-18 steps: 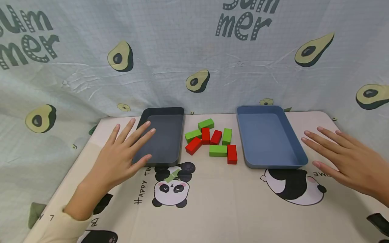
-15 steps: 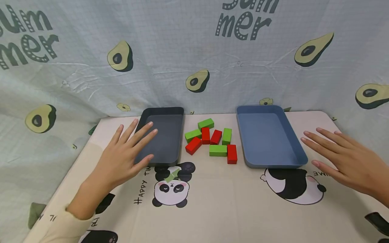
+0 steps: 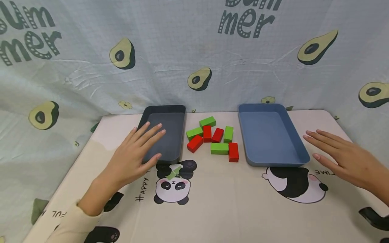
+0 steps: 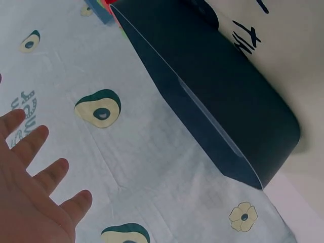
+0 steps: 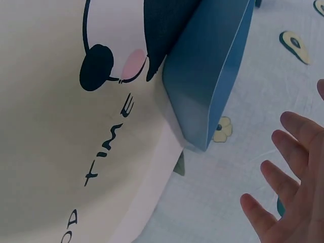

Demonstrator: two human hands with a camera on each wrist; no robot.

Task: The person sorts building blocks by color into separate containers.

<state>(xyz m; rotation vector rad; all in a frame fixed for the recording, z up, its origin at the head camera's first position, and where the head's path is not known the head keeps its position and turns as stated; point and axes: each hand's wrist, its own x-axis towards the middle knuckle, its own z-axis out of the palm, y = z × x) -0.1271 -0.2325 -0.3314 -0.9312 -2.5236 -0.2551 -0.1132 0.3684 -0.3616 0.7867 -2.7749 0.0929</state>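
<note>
My left hand (image 3: 132,155) is held with its fingers spread, overlapping the near left part of a dark grey tray (image 3: 170,135) in the head view. Just right of a blue tray (image 3: 270,135), my right hand (image 3: 346,158) has its fingers extended and holds nothing. Between the trays lie several green blocks (image 3: 219,148) and several red blocks (image 3: 233,152) in a loose cluster. In the left wrist view the dark tray (image 4: 212,91) is near the spread fingers (image 4: 50,174). The right wrist view has the blue tray (image 5: 197,81) beside the right fingers (image 5: 278,177).
A light tablecloth (image 3: 218,209) printed with pandas and lettering covers the table. Behind it and at the sides hangs a pale curtain (image 3: 170,44) with avocado prints. Both trays stand near the table's back edge.
My left hand has moved a little to the right, further over the dark tray. The right hand has turned slightly and stays beside the blue tray. The blocks lie as before.
</note>
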